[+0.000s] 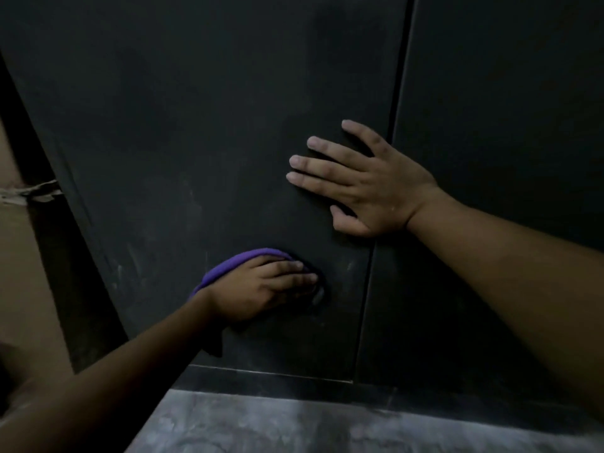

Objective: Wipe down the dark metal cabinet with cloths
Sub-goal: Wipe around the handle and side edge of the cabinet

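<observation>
The dark metal cabinet [202, 125] fills most of the view, its left door smudged with pale streaks low down. My left hand [261, 286] presses a purple cloth [235, 261] flat against the lower part of that door, fingers fairly straight over the cloth. A darker fold of cloth hangs below the wrist. My right hand [362, 184] rests flat and spread on the same door, higher up, beside the vertical seam [385, 178] between the two doors. It holds nothing.
The right door [506, 109] stands behind my right forearm. A grey concrete floor [310, 423] runs along the cabinet's base. To the left stands a tan wall or box [19, 256] with a strip of torn tape.
</observation>
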`<state>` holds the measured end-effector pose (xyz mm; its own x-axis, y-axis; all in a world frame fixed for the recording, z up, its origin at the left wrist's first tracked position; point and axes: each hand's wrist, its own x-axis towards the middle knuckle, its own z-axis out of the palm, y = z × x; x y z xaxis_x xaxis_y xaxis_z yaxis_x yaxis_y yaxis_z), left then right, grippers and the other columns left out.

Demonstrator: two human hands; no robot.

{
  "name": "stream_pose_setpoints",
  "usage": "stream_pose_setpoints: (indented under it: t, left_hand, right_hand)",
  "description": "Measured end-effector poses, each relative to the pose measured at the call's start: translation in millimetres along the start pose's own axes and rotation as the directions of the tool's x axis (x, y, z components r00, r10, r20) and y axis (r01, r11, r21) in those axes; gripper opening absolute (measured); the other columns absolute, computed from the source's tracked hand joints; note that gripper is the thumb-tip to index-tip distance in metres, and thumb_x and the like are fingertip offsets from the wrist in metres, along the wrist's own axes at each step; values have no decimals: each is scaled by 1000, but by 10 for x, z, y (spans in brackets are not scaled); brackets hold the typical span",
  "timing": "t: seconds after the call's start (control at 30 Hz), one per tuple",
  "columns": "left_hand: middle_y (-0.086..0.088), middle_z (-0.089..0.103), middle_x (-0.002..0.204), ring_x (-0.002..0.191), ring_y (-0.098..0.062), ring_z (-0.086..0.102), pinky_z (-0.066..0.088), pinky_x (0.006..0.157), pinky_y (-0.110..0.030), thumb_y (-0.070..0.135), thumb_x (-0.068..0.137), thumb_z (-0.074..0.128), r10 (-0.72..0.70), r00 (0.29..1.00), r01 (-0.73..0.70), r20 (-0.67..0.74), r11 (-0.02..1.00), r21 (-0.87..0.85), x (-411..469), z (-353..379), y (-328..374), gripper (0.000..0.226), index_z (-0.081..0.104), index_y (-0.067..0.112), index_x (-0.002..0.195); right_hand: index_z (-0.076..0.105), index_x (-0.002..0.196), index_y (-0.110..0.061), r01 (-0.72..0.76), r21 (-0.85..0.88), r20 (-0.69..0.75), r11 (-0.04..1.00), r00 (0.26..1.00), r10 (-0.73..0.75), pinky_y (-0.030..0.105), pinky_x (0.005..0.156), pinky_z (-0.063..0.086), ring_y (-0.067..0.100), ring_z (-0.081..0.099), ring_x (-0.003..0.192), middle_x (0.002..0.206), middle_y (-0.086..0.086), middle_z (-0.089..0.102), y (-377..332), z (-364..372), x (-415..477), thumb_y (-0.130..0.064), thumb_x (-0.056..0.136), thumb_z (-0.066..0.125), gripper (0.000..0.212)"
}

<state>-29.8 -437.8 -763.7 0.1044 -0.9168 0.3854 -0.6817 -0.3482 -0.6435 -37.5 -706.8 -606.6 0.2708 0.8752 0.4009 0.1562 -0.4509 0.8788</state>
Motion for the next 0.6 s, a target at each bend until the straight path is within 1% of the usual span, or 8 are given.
stream_pose_setpoints:
  t: [0.07, 0.13, 0.2, 0.27, 0.33, 0.43, 0.53, 0.6]
  left_hand:
    - [8, 45, 151, 133, -22, 45, 36, 107, -38, 22, 98, 46, 52, 998, -54, 43, 998, 37, -169, -49, -91, 41, 47, 22, 138]
    - [5, 44, 153, 135, -23, 43, 33, 108, -39, 22, 98, 45, 12, 999, -15, 42, 997, 79, -197, -158, -187, 45, 47, 22, 143]
    - [5, 41, 153, 136, -23, 41, 31, 108, -39, 25, 97, 44, -145, 989, 146, -16, 987, 66, -98, -281, -232, 49, 44, 23, 146]
    - [4, 38, 154, 136, -24, 40, 32, 108, -40, 26, 98, 46, -311, 944, 316, -111, 948, 28, 99, -341, -198, 47, 43, 24, 145]
    - [2, 40, 154, 135, -25, 42, 35, 105, -41, 25, 100, 47, -395, 896, 398, -205, 917, -26, 340, -282, -76, 43, 46, 22, 143]
    - [1, 37, 153, 135, -25, 39, 35, 102, -40, 25, 98, 49, -386, 890, 386, -242, 921, -49, 625, -89, 158, 45, 43, 21, 143]
    - [3, 36, 154, 136, -24, 36, 32, 100, -38, 28, 95, 47, -295, 945, 295, -140, 955, -22, 706, 94, 361, 50, 43, 22, 144]
    - [3, 46, 152, 134, -24, 38, 33, 98, -37, 27, 94, 44, -178, 982, 179, -54, 984, 5, 621, 168, 440, 47, 56, 22, 140]
  right_hand:
    - [25, 158, -22, -6, 17, -18, 1000, 1000, 6, 55, 119, 12, 25, 24, 151, 164, 1, 27, -11, -8, 9, -46, 95, 34, 68]
    - [28, 158, -23, -10, 20, -26, 1000, 1000, 11, 54, 119, 13, 25, 26, 150, 163, 0, 29, -15, -4, 6, -46, 95, 35, 67]
    - [29, 157, -24, -18, 23, -25, 1000, 1000, 18, 54, 119, 13, 25, 27, 150, 163, 0, 30, -3, 2, 4, -45, 96, 33, 66]
    - [28, 157, -25, -33, 37, -27, 999, 999, 34, 53, 119, 13, 25, 27, 150, 163, -1, 29, 5, 7, -2, -45, 98, 28, 63]
    - [29, 157, -26, -48, 61, -32, 997, 998, 50, 52, 120, 13, 24, 27, 150, 163, -1, 28, -10, 4, -3, -44, 99, 26, 61]
    - [29, 157, -26, -46, 87, -25, 995, 999, 48, 51, 120, 12, 24, 26, 150, 163, -1, 28, -11, -3, 0, -43, 98, 29, 61]
    - [28, 157, -26, -39, 97, -14, 995, 999, 41, 52, 120, 11, 25, 25, 150, 163, -1, 27, 0, -13, -10, -43, 97, 32, 62]
    - [28, 157, -26, -37, 99, -24, 994, 999, 40, 53, 120, 11, 25, 26, 150, 163, -1, 28, 5, -19, 0, -43, 97, 34, 63]
